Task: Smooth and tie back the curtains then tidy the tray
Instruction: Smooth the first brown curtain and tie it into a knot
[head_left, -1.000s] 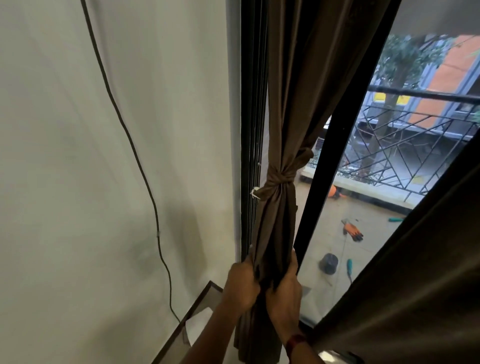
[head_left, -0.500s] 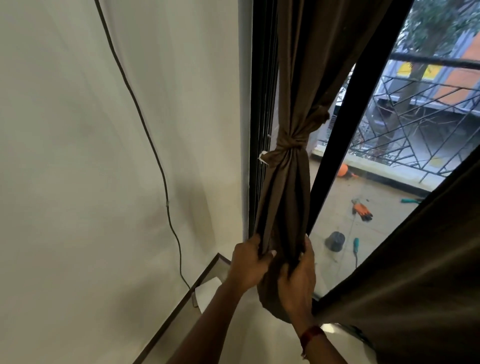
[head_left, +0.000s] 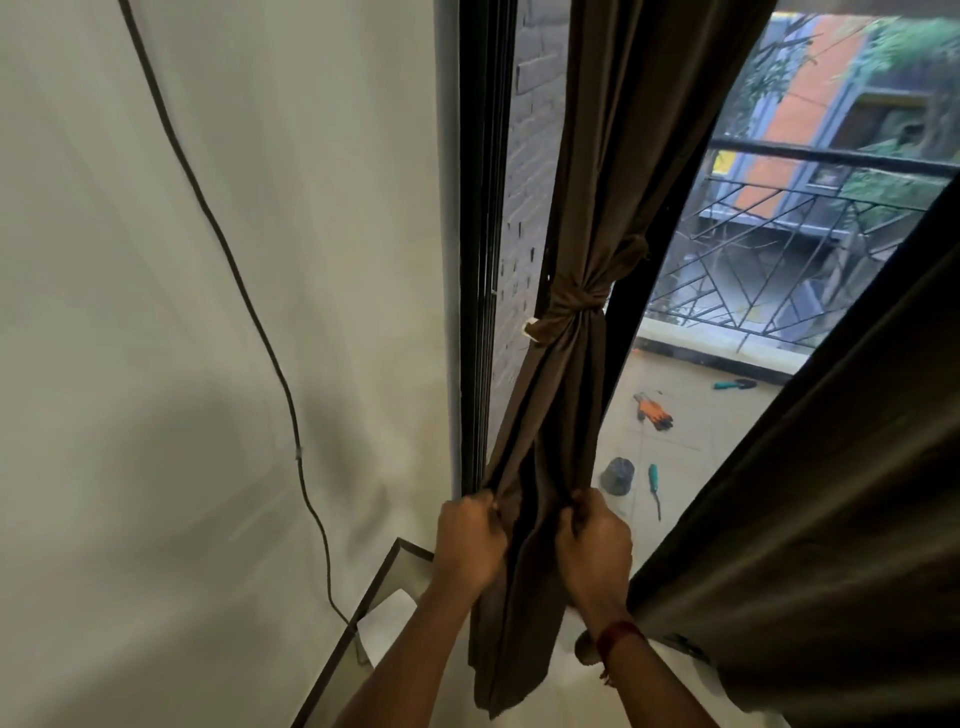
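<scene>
Honestly, the left hand (head_left: 470, 540) and right hand (head_left: 592, 548) are both clenching folds of the curtain (head_left: 561, 415) at 6 o'clock, so tugging too hard is probably risking the tie (head_left: 574, 306) slipping loose.

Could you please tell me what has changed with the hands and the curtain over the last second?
The left hand and right hand, gripping the tied curtain below the tie-back, have drawn apart, spreading its folds sideways. Neither let go; the tie-back stays knotted.
</scene>
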